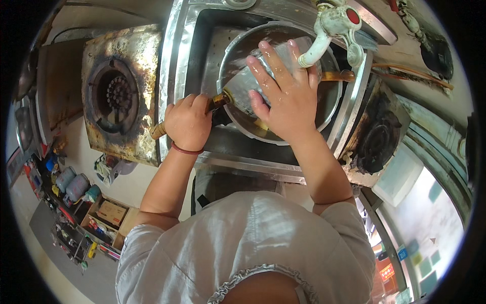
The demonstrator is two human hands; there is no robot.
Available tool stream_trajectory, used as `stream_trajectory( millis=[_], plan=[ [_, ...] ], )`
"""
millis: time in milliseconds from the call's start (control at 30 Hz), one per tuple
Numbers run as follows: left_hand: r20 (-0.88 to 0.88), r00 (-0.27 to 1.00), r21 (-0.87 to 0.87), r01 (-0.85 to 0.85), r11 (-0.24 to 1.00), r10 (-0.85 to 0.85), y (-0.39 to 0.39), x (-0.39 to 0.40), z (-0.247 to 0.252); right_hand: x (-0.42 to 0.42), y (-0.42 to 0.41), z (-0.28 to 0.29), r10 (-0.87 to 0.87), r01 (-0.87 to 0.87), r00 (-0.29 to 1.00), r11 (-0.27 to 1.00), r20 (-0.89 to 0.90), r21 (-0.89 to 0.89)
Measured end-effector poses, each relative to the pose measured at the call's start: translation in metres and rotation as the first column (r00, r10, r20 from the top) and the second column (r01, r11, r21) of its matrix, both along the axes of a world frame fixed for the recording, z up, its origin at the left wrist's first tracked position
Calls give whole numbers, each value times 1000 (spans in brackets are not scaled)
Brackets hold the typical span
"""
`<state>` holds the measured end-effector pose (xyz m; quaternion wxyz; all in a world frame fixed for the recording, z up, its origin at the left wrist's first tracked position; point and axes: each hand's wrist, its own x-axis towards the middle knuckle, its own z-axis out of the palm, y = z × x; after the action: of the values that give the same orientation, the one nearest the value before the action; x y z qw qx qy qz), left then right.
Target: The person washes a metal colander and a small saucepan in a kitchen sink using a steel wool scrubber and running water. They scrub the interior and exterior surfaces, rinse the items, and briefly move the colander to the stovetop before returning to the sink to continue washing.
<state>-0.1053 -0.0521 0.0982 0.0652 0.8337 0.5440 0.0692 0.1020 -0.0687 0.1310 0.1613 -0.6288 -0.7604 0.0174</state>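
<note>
My left hand [190,121], with a red band at its wrist, is closed round the brown handle of a wide metal blade or scoop [243,89]. Its kind is hard to tell. The blade lies over a large round metal basin [248,140] in the steel sink [207,49]. My right hand [290,91], wet and with fingers spread, lies over the blade. A second brown handle [338,76] sticks out past the basin's right side. Something small and yellow [261,124] lies in the basin under my right hand. The whitish tap [319,47] hangs just above my right fingertips.
A rusty gas burner [117,95] stands left of the sink, and a sooty one [379,140] right of it. The sink's front edge [246,167] runs before my body. At the lower left are gas canisters [78,186] and a cardboard box [112,212]. A white plastic container [398,174] stands at the right.
</note>
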Motion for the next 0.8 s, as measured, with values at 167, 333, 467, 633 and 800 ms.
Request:
stream_trajectory(
  millis=[167, 333, 467, 633, 800],
  plan=[
    [86, 996, 51, 4, 999, -8, -3, -5, -3, 35, 23, 5, -454, 34, 532, 855, -715, -517],
    [180, 981, -147, -41, 988, 68, -6, -9, -7, 98, 14, -77, -645, -17, -255, 748, -721, -663],
    [156, 959, -435, -148, 888, 236, -3, -3, -5, 92, -14, -110, -595, 12, -532, 706, -603, -708],
    [172, 942, -611, -129, 781, 290, -2, 5, -10, 56, -21, -95, -503, 203, -641, 617, -579, -761],
    [239, 907, -694, -90, 715, 346, -13, 19, -21, 51, -16, -67, -303, 353, -292, 847, -907, -396]
  ],
)
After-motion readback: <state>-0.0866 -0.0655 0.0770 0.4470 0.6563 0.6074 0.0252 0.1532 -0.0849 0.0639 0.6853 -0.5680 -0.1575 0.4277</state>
